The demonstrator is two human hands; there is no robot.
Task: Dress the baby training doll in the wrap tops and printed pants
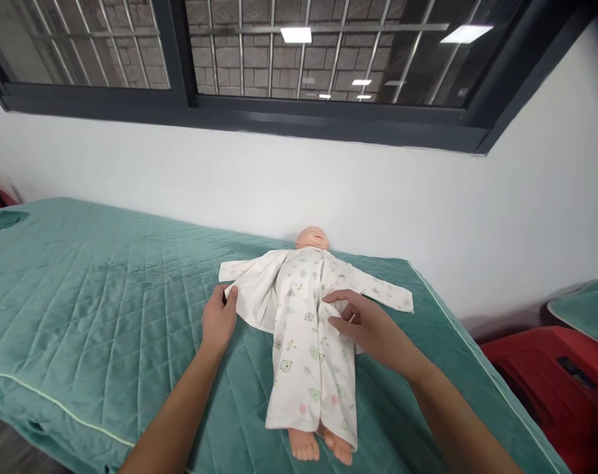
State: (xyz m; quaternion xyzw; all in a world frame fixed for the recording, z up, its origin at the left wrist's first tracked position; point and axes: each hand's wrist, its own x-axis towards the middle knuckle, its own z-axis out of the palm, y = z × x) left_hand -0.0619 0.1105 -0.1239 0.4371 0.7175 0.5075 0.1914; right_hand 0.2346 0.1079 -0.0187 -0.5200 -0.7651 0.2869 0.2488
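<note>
A baby doll [312,237] lies on its back on a green quilted cover, its head by the wall and its bare feet toward me. White clothing [299,355] with small printed figures covers its body and legs, and the sleeves spread out to both sides. At the left, my left hand [220,316] pinches the edge of an opened front flap, whose plain inner side shows. My right hand [351,316] is over the doll's middle at the right, with thumb and index finger closed on the clothing's fabric near the front opening.
The green quilted cover [131,296] spreads over a bed against a white wall. Above is a dark-framed window [279,122] with metal bars behind it. A red plastic object [550,375] stands at the right, and a round recess [2,220] shows at the far left.
</note>
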